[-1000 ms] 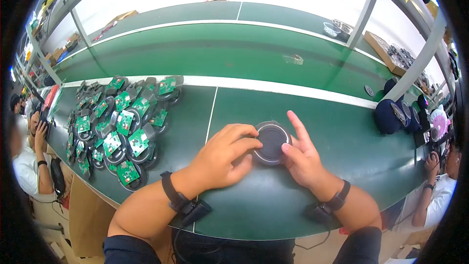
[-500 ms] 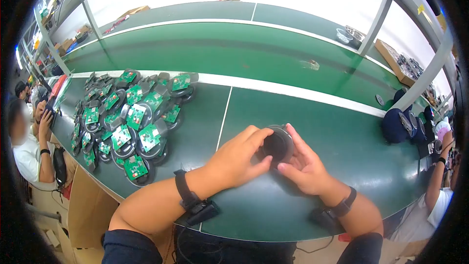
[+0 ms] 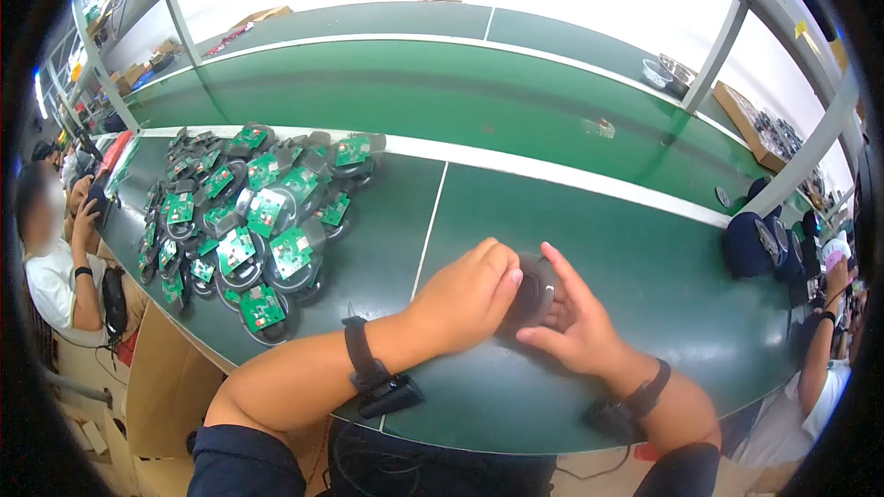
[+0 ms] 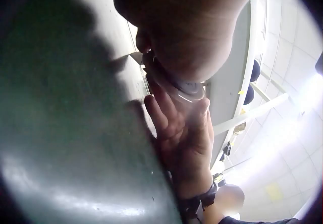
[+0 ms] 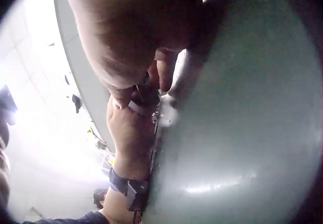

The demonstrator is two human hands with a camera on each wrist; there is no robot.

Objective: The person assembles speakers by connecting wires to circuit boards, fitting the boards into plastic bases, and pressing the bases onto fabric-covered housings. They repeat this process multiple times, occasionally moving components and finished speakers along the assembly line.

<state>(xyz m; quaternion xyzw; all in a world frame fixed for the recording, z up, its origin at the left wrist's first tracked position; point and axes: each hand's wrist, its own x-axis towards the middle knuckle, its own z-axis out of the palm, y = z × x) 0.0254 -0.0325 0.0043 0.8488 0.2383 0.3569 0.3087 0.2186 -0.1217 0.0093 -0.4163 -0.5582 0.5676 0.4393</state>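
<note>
A round dark disc-shaped part (image 3: pixel 532 293) with a clear rim is between the two hands, tilted, above the green tabletop. The left hand (image 3: pixel 467 296) has its fingers curled at the disc's left side, thumb along its near face, and covers part of it. The right hand (image 3: pixel 582 324) cradles the disc's right edge, thumb below and fingers behind it. In the left wrist view the disc (image 4: pixel 186 89) lies against the fingers of the right hand (image 4: pixel 184 143). The right wrist view shows the left hand (image 5: pixel 132 133) close to the mostly hidden part.
A pile of round parts with green circuit boards (image 3: pixel 265 212) lies on the left of the table (image 3: pixel 589 221). Dark rounded items (image 3: pixel 750 244) stand at the right edge. Metal shelf posts (image 3: pixel 718 51) rise behind. Other people sit at both sides.
The disc has gone from facing up to tilted on its side. The left hand's fingers have curled in, and the right hand has closed round the disc's edge. The head view has shifted slightly.
</note>
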